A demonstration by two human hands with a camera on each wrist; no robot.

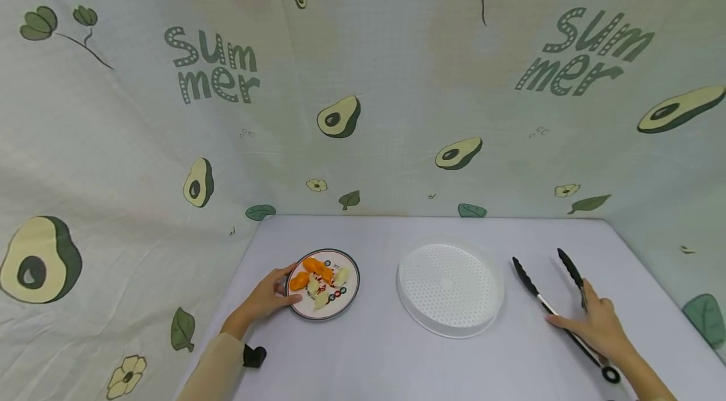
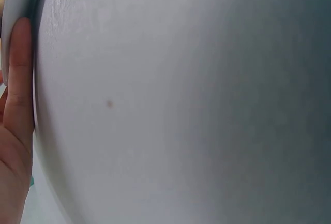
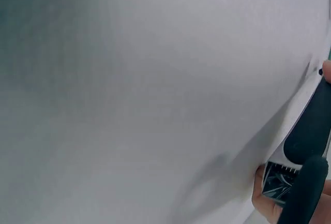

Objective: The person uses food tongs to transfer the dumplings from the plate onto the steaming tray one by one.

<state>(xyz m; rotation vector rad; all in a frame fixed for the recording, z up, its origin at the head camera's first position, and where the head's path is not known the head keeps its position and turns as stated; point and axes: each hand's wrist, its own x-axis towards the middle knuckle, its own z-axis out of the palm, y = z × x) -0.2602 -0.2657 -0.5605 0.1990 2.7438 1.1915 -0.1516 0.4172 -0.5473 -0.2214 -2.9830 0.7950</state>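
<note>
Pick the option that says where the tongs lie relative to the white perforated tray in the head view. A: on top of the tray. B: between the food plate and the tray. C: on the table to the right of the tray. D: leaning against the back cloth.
C: the tongs lie flat on the table to the right of the white perforated tray, under the right hand.

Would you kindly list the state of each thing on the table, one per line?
Small round patterned plate: flat on the table, holding food, left hand on its rim.
Orange and pale food pieces: piled on the plate.
White perforated round tray: empty.
Black-tipped metal tongs: lying on the table, arms spread open.
Left hand: grips the plate's edge.
Right hand: rests on the tongs; grip unclear.
</note>
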